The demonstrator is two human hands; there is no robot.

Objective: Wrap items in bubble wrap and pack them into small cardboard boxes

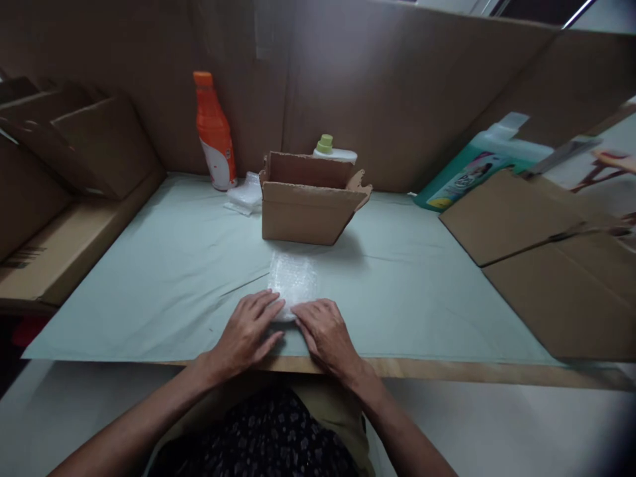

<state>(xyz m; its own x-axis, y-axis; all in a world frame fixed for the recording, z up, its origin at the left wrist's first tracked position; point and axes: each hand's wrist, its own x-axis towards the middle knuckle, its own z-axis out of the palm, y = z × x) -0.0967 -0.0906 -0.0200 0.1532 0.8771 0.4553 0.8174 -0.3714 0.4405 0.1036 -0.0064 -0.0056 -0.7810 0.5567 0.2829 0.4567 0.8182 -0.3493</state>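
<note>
A folded piece of bubble wrap (293, 277) lies flat on the cloth-covered table, between me and a small cardboard box. My left hand (253, 324) rests at its near left corner, fingers stretched out and thumb apart. On the near right edge, my right hand (325, 331) lays its extended fingertips; part of its thumb side is hidden. Both hands touch the wrap without closing around it. The brown cardboard box (303, 212) stands just beyond, its top open and its right-hand flap torn.
An orange bottle (215, 132) stands at the back left, beside more folded clear wrap (246, 193). Behind the box is a white bottle with a green cap (325, 142). A green liquid jug (477, 165) leans at right near cardboard flaps (556, 265). Cardboard boxes (94, 192) line the left.
</note>
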